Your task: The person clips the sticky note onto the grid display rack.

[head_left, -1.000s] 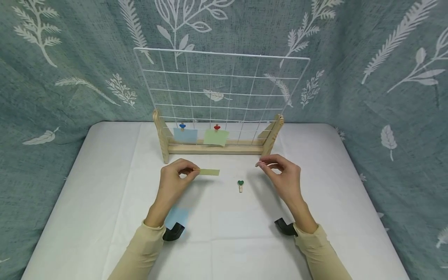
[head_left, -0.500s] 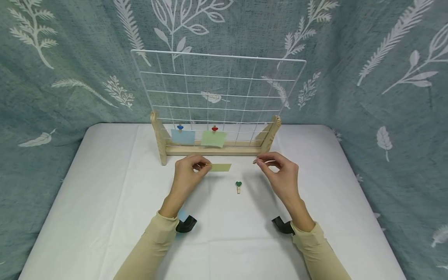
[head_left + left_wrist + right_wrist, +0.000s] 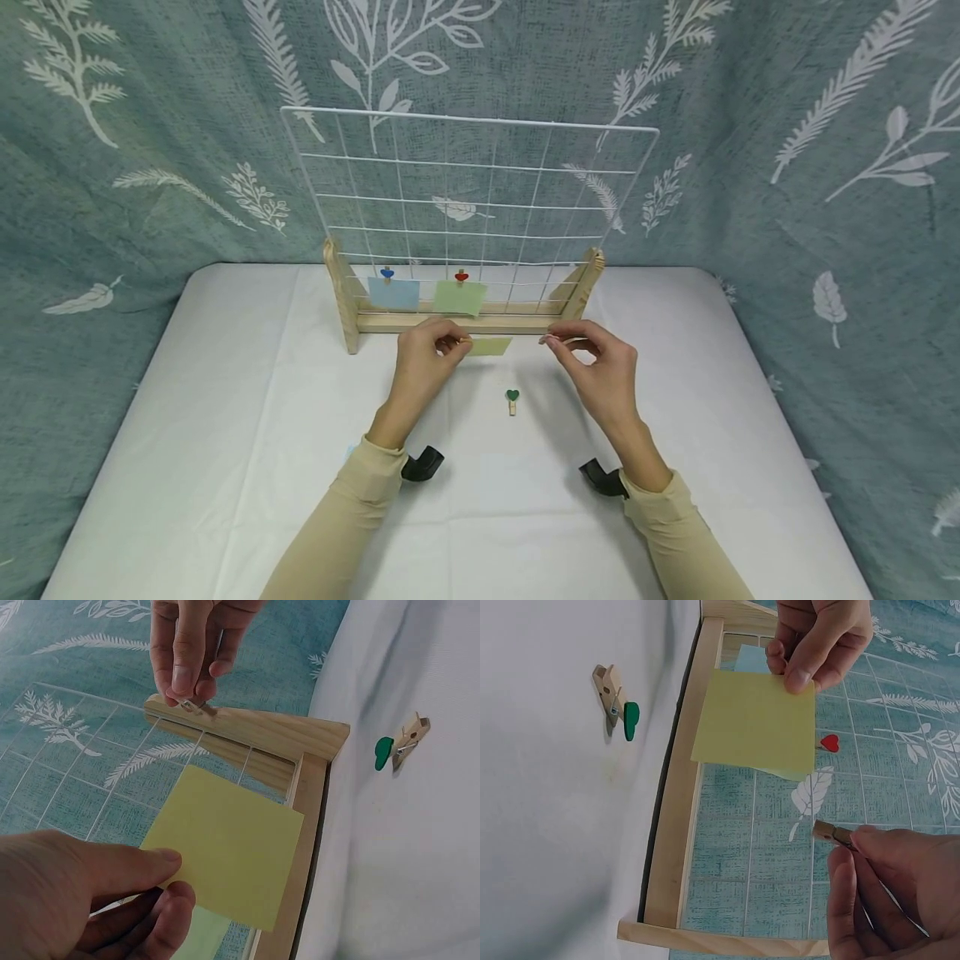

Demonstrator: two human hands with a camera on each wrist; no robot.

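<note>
Head view, centre: a person's left hand (image 3: 422, 357) pinched a square yellow paper note (image 3: 492, 346), the right hand (image 3: 609, 372) at its right. Left wrist view: a green-hearted wooden clothespin (image 3: 409, 736) lay at right. Right wrist view, lower right: the right hand pinched a second wooden clothespin (image 3: 825, 830).

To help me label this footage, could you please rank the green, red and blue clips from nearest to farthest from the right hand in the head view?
1. Green clip: on the table, left of the right hand.
2. Red clip: on the wire grid, holding the green note.
3. Blue clip: farther left on the grid.
</note>
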